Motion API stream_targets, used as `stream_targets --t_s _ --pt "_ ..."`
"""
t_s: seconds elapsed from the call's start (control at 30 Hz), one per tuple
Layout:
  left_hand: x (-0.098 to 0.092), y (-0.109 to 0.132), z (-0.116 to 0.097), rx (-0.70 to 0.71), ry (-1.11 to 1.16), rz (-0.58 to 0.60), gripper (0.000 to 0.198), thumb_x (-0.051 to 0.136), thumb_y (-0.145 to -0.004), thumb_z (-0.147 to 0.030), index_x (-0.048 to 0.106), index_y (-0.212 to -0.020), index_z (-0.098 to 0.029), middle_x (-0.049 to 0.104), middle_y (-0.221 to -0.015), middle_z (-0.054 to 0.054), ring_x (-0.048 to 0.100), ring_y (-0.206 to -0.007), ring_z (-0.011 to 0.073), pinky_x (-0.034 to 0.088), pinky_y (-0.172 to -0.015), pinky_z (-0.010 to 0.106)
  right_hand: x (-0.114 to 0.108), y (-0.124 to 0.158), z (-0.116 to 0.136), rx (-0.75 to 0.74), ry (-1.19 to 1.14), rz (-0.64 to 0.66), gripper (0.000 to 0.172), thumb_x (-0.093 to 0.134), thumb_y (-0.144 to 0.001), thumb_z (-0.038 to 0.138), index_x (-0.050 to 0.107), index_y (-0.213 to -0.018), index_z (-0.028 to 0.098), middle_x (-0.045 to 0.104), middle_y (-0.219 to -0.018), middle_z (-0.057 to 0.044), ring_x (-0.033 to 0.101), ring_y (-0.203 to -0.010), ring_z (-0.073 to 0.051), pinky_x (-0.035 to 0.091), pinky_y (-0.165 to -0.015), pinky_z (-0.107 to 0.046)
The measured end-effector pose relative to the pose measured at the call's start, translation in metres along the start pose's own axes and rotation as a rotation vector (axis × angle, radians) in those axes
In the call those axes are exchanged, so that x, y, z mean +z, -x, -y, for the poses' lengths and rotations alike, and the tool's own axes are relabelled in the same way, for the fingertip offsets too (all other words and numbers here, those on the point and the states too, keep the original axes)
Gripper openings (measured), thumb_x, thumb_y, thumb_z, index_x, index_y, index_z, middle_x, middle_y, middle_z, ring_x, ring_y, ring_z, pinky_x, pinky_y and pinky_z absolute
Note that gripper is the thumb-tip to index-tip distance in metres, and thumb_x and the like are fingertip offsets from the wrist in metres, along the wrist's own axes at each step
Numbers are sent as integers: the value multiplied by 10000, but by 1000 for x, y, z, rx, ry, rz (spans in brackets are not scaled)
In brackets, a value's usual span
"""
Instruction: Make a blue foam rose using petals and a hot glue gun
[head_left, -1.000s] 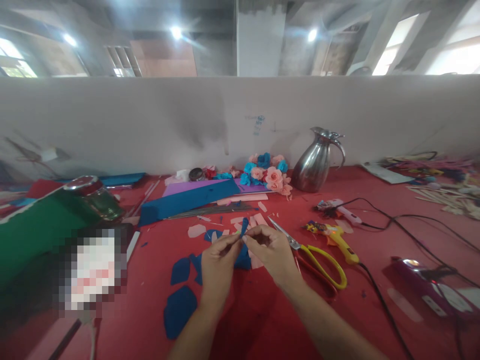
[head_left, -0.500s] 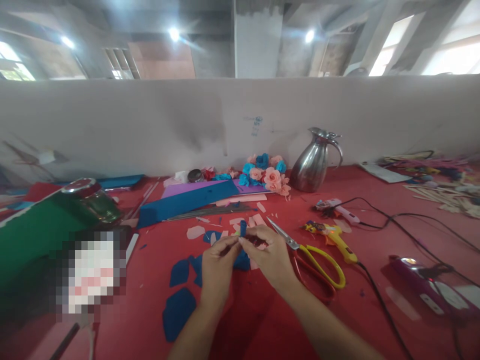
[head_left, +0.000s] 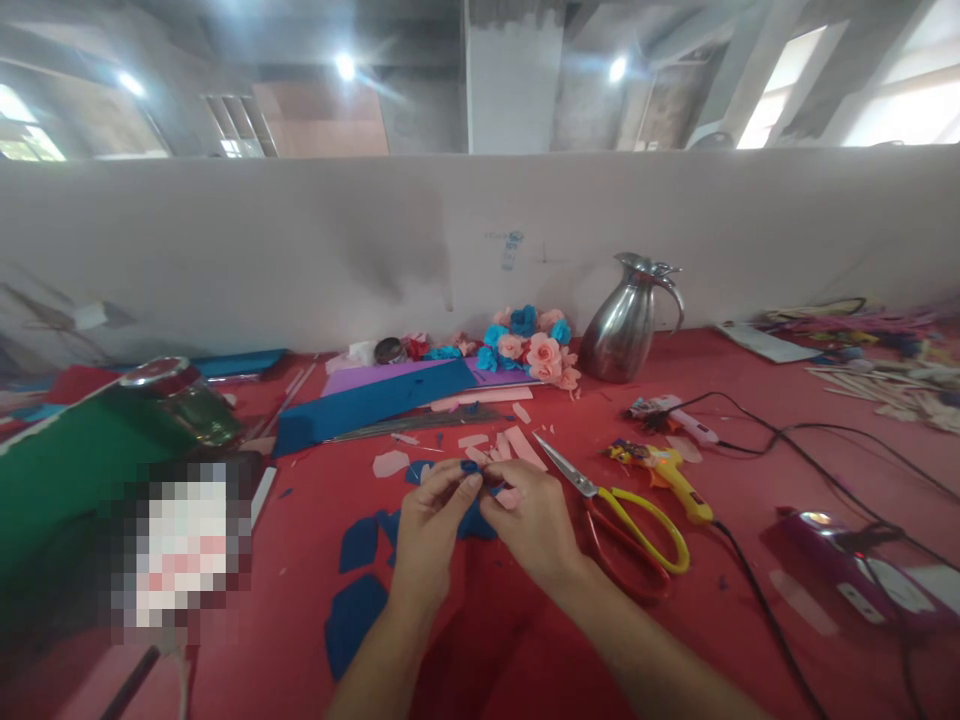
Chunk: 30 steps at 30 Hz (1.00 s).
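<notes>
My left hand [head_left: 431, 520] is closed, its thumb and fingers pinching a small rolled piece of dark blue paper [head_left: 469, 467]. Close against it, my right hand [head_left: 529, 510] is closed too, with its fingertips pressed together beside the roll. What those right fingertips grip is too small to make out. Beneath and to the left of the hands lie dark blue paper petals [head_left: 358, 620], cut with rounded edges. Pale pink paper strips [head_left: 525, 448] lie just beyond my fingers. Scissors [head_left: 600, 495] with one yellow and one red handle rest right of my right hand.
A yellow glue gun [head_left: 667, 475], a pink glue gun [head_left: 679, 418] and a purple device [head_left: 855, 570] lie at right with trailing cords. Behind stand a steel jug [head_left: 622, 325] and paper flowers [head_left: 529, 345]. A glass jar [head_left: 184, 400] lies at left near a blue paper strip [head_left: 375, 400].
The blue roll has tipped from upright and shifted left into my left fingertips. My right hand has turned and its fingertips have moved slightly lower beside it.
</notes>
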<state>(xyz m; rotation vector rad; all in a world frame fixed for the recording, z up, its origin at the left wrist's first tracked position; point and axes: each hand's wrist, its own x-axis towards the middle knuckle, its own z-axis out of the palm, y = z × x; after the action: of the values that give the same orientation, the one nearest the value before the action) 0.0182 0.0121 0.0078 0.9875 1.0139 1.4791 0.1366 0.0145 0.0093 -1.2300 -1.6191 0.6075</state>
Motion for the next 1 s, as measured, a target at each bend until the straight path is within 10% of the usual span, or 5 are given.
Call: stream_targets --t_s 0.3,1.0 --pt "-7 -11 1 -199 354 -253 302 896 -415 -264 690 -621 -184 655 -636 -36 585 -601 77 479 -605 172 1 0 1 15 7 127 182 555 -805 166 728 -808 222 735 -823 -22 651 -783 -184 466 -719 -282" --pt "-5 -5 3 -120 82 -91 184 807 -589 -235 731 -741 -164 701 -755 27 626 -722 145 498 -716 254 2 -3 -2 191 -422 140 160 584 -793 294 705 -747 199 698 -733 -11 649 -718 -169 509 -672 -270"
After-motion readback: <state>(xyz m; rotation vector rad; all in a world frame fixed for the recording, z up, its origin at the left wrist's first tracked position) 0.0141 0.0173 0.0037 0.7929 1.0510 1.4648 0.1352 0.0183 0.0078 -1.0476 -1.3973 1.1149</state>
